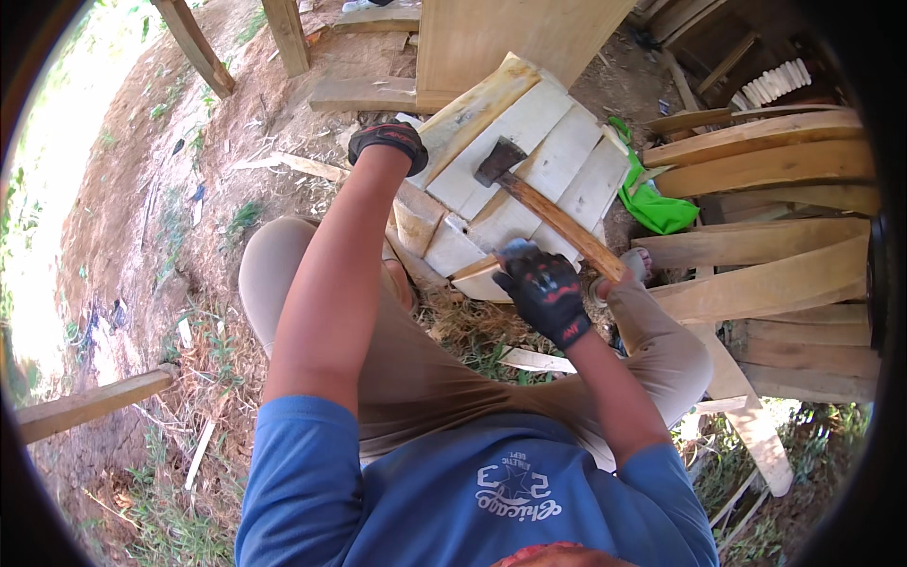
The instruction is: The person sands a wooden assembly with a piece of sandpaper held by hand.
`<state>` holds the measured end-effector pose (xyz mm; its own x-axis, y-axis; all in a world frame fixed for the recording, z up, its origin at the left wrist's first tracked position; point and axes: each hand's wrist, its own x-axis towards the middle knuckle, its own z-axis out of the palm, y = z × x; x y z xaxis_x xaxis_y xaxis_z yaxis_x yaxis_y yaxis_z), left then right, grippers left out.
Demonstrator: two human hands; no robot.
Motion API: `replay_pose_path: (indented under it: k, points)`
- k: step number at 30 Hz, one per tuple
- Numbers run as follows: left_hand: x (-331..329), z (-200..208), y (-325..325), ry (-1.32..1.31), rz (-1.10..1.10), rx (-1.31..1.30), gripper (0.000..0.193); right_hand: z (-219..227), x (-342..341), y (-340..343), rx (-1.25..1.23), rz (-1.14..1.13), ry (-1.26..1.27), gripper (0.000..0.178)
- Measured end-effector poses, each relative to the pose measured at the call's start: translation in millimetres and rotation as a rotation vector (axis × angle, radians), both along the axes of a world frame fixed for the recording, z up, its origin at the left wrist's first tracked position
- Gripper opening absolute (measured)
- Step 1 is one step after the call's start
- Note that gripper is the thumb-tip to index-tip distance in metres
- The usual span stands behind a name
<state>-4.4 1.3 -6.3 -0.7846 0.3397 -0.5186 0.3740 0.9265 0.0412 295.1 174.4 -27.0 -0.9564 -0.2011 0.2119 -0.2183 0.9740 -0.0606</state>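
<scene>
My left hand (387,146), in a black glove with red marks, is closed beside the upper left edge of a low platform of pale wooden boards (501,213). Its fingers curl out of sight, and what they hold is hidden. Over the near side of the platform, my right hand (548,291), in a matching glove, is closed around something bluish-grey (516,248), too blurred to name. A long-handled hammer (557,219) with a dark, blocky metal head lies slantwise across the boards. Its wooden handle reaches down to the right, past my right hand, toward my knee.
Curved wooden planks (756,246) are stacked on the right, with a bright green bag (657,203) between them and the platform. A large wooden panel (510,42) stands at the far side. Wooden posts (194,42) rise at the far left. Wood scraps and grass cover the dirt ground.
</scene>
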Motion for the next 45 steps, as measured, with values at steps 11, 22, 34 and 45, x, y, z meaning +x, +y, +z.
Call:
replay_pose_path:
  k: [11,22,34,45]
  points:
    - [-1,-14,-11,0.047,0.018,0.095,0.052,9,19,8,0.111,0.053,-0.080,0.022]
    - [-4,-1,4,-0.040,0.081,0.044,0.040,0,-25,-2,0.009,0.061,-0.105,0.024]
    - [-6,-3,4,-0.029,0.042,0.007,0.044,-34,-120,-48,-0.010,0.062,0.015,0.021]
    - [-8,-11,-16,0.056,0.011,0.155,0.052,12,-66,-21,0.066,0.194,-0.206,0.033]
